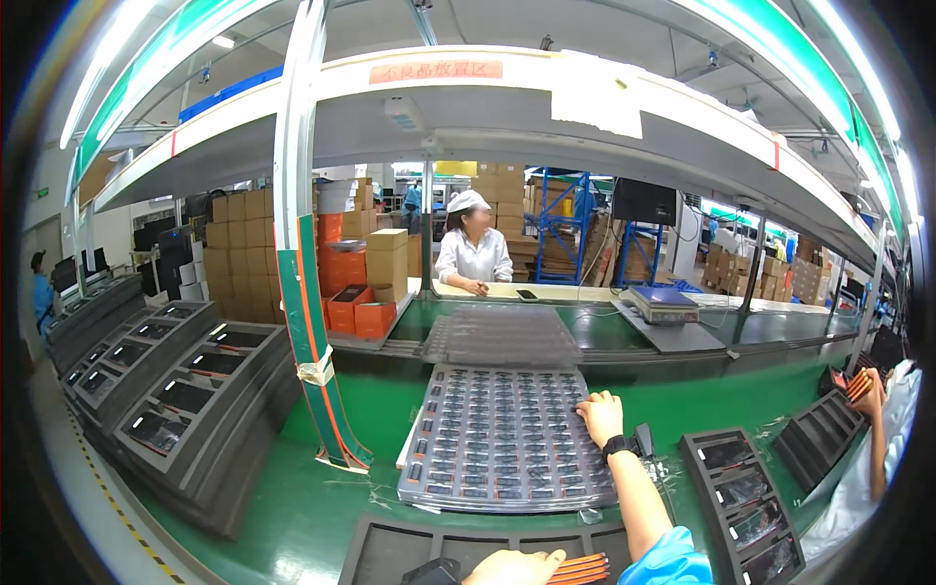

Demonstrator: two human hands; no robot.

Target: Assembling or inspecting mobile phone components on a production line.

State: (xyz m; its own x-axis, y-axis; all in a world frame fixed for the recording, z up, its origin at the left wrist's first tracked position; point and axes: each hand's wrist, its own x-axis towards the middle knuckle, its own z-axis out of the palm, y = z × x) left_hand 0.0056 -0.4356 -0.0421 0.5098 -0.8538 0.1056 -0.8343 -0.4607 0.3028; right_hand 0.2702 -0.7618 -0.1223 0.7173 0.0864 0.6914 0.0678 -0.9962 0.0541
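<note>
My left hand [514,567] is at the lower edge, closed round several slim black-and-orange strips [581,568] that stick out to its right. Under it lies a black foam tray [390,544] with wide compartments. My right hand [602,414] reaches to the upper right edge of a clear plastic tray [417,495], its fingers bent down over the last column. What those fingertips pinch, if anything, is too small to make out. Rows of small dark pieces with orange edges [478,429] fill the clear tray's pockets. Behind it sits a stack of similar clear trays [502,334].
Stacked black foam trays with dark items [195,390] stand left, past a metal post [297,195]. A foam tray [741,497] lies at right, near a co-worker's hand [871,395] holding orange strips. A scale [663,304] and another person [475,255] are beyond. A shelf [468,122] spans overhead.
</note>
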